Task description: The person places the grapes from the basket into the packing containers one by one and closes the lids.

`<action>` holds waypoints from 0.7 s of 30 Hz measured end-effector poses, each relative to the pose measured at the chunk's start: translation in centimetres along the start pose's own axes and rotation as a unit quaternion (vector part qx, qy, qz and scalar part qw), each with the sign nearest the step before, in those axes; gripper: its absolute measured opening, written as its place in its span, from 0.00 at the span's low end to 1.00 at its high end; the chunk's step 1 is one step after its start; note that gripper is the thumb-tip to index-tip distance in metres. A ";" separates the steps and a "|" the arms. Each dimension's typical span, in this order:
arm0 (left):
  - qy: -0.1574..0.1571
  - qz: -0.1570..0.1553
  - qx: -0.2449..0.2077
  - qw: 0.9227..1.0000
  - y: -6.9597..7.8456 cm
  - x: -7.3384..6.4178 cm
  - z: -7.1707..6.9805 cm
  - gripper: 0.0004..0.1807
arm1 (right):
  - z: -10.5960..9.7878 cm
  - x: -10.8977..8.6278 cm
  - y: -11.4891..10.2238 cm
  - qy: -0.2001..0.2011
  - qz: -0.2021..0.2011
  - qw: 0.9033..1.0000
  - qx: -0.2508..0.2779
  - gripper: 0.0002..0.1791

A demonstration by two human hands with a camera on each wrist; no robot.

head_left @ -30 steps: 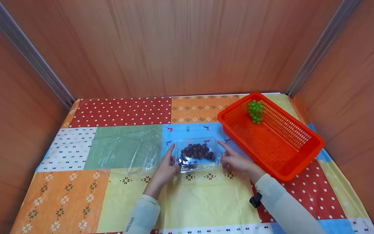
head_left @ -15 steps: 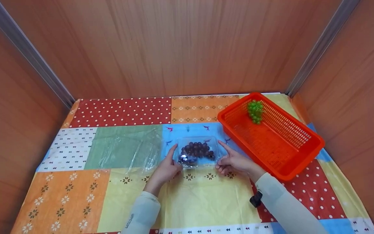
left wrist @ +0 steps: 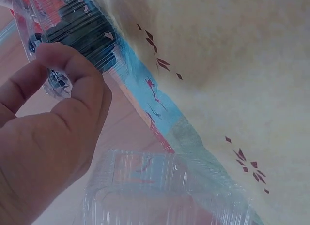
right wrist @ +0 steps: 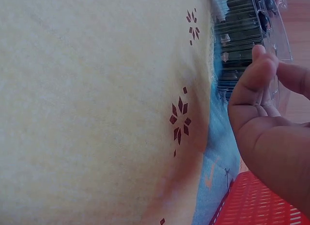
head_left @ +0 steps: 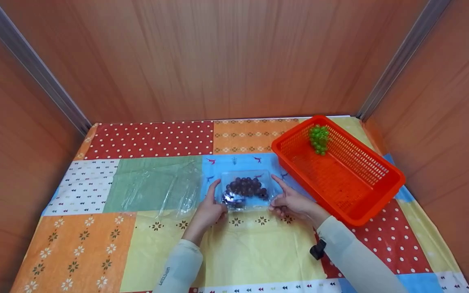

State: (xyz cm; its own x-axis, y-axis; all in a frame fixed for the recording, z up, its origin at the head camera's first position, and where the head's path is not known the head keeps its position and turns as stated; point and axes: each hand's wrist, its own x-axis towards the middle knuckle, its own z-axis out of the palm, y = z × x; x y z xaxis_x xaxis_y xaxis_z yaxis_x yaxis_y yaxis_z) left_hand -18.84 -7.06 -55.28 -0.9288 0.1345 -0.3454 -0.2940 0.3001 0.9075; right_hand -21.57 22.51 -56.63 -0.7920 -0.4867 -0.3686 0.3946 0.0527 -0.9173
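Observation:
A clear plastic box (head_left: 246, 172) of dark grapes (head_left: 246, 187) lies mid-table on the blue patch in the head view. My left hand (head_left: 208, 211) holds its left side, index finger stretched along the edge. In the left wrist view the thumb and a finger come together at the ridged wall. At the right side, my right hand (head_left: 293, 202) holds the box by its near corner. Its index finger points forward along that edge while the other fingers are curled. The right wrist view has thumb and fingertip meeting at the box's wall.
To the right stands a red basket (head_left: 332, 175) with a bunch of green grapes (head_left: 319, 139) at its far end. Clear plastic packaging (head_left: 161, 187) lies to the left of the box. Wooden panels (head_left: 234, 61) enclose the back and sides.
The box has shifted slightly away from me. Both hands have come in closer round its near corners, the right hand's curled fingers now at the near right corner.

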 end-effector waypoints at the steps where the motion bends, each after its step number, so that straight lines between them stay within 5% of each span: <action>1: 0.002 0.000 -0.003 1.000 0.0 0.1 0.0 0.52 | 0.0 0.0 0.0 0.000 0.001 1.000 0.001 0.52; 8: -0.004 0.000 0.005 1.000 -0.2 0.0 -0.1 0.50 | 0.0 0.1 0.1 -0.001 0.006 1.000 -0.001 0.51; 15: -0.008 0.046 0.016 0.999 -0.4 -0.2 -0.4 0.45 | 0.1 -0.1 -0.1 0.006 0.016 1.000 0.015 0.52; 21: -0.014 0.024 -0.015 1.000 -0.5 0.0 -0.4 0.46 | 0.3 0.0 -0.2 0.007 0.019 1.000 0.008 0.52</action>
State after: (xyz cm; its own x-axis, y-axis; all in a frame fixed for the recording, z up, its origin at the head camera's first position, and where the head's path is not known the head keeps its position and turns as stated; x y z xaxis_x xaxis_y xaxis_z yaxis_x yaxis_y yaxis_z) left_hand -18.80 -7.62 -55.61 -0.9352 0.1747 -0.3080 -0.2567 0.2645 0.9296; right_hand -21.55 22.27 -56.37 -0.7822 -0.4725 -0.4060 0.4320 0.0581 -0.9000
